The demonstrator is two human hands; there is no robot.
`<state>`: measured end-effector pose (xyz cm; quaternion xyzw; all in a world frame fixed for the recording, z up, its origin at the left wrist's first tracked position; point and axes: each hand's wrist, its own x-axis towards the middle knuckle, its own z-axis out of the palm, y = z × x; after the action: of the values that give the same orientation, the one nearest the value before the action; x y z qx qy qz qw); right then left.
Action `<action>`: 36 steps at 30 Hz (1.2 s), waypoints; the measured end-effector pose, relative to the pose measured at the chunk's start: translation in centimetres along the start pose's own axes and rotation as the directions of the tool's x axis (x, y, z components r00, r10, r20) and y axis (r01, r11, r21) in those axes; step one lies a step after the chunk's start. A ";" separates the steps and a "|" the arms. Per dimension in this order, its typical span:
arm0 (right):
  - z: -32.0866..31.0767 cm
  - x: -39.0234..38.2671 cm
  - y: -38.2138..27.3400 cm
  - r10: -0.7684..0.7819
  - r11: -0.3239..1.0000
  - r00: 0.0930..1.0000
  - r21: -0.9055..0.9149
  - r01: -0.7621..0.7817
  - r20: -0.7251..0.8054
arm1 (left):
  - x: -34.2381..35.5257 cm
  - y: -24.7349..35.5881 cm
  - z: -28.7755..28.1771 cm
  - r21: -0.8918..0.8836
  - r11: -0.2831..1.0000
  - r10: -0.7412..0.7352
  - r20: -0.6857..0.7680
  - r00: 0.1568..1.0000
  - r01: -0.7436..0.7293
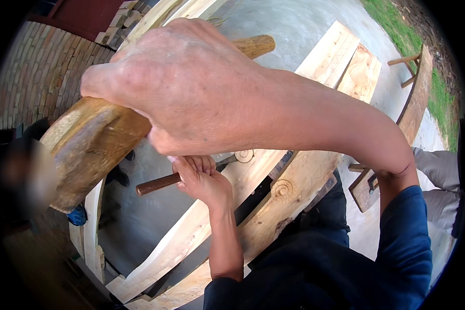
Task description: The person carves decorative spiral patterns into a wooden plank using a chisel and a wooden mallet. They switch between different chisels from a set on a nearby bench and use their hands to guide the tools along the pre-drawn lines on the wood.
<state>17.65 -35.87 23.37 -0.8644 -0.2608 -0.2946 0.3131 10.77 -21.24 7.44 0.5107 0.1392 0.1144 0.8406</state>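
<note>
High and close to the camera, my right hand (175, 85) is wrapped round a wooden mallet. The thick, worn head of the mallet (95, 147) juts out to the left, and its rounded handle end shows beyond the wrist. Lower down, my left hand (206, 182) grips a chisel (157, 185) with a brown wooden handle. The chisel's metal blade points right, toward a carved spiral (244, 155) on a long pale plank (183, 235). Beside it lies a second plank (253, 235) with another carved spiral (282, 190). My right hand hides part of the planks.
Pencil marks run along the planks, with a dark gap between them. A wooden bench (418, 98) stands at the right, near a person in grey trousers (439, 173). Another person (28, 170) is at the far left. A brick wall (46, 72) rises behind.
</note>
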 end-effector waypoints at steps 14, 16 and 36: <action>2.0 1.2 -4.0 -0.184 0.958 0.972 -0.192 0.211 0.146 | -1.3 -2.3 -0.9 0.316 0.924 0.191 0.110 0.975 -0.217; 1.7 1.3 -3.4 -0.228 0.881 0.914 -0.330 0.340 0.335 | -1.3 -2.6 -1.6 0.368 0.900 0.179 0.177 0.968 -0.233; 0.1 -3.6 -1.0 -0.201 0.938 0.975 -0.267 0.221 0.099 | -1.0 -1.5 -2.9 -0.103 0.993 -0.029 0.300 0.953 0.063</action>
<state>14.57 -36.09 21.23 -0.8764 -0.3191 -0.3294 0.1467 8.91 -19.81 4.98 0.4709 0.0163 0.0239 0.8817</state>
